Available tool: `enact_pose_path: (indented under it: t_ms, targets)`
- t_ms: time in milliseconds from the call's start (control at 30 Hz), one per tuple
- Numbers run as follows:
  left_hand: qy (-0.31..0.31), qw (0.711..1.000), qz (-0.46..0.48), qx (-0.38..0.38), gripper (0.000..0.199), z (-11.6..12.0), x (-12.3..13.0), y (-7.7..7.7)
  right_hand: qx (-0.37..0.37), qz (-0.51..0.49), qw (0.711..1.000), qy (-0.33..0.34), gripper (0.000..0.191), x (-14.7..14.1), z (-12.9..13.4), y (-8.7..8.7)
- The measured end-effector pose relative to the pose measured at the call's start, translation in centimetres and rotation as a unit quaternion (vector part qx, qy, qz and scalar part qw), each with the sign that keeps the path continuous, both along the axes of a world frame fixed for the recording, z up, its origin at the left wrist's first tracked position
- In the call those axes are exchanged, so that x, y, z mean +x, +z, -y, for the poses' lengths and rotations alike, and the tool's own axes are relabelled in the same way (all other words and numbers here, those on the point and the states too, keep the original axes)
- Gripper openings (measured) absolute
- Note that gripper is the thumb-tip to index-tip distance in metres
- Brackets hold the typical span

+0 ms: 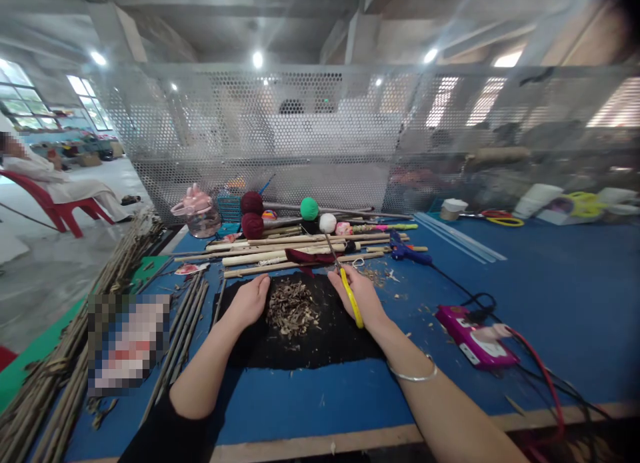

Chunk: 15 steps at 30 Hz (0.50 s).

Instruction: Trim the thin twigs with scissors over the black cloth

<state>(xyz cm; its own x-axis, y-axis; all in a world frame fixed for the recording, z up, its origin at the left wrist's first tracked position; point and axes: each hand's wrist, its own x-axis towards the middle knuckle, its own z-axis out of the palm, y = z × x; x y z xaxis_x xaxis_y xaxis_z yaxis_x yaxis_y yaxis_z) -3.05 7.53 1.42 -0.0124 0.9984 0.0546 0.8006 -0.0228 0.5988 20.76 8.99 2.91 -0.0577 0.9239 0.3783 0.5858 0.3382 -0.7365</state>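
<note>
A black cloth [320, 350] lies on the blue tabletop, with a heap of brown wood chips [293, 306] in its middle. To the left of the heap, my left hand [250, 300] is closed at the cloth, thumb pressed against the fingers, which are partly hidden. On the heap's other side, my right hand [364, 296] holds yellow-handled scissors [351, 296], their blades pointing up and away from me. The fingers of that hand also rest at the cloth's far right part.
Wooden sticks [280, 253], yarn balls [251, 213] and a blue glue gun [407, 250] lie beyond the cloth. On the right is a magenta power strip [475, 336] with cords. Bundled twigs [95, 310] line the left edge. A perforated metal screen [300, 136] stands behind.
</note>
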Motion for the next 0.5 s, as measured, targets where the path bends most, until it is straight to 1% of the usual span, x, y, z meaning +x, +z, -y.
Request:
enact_pose_path:
  t_ms: [133,267,400,500]
  targets:
    - [-0.003,1.000,-0.026,0.000,0.049,0.1,0.1,0.4,0.011,0.025,0.999,-0.019,0.034,0.5,-0.3,0.0]
    - [-0.017,0.999,-0.048,0.004,0.049,-0.4,0.5,0.8,0.008,0.045,0.999,-0.027,0.035,0.6,-0.5,-0.7]
    - [-0.055,0.996,-0.073,0.006,0.048,-1.5,1.4,1.3,0.007,0.064,0.997,-0.030,0.036,0.6,-0.9,-1.5]
    - [-0.110,0.991,-0.077,0.006,0.046,-2.3,2.8,1.6,0.008,0.068,0.997,-0.023,0.033,0.7,-1.1,-2.0]
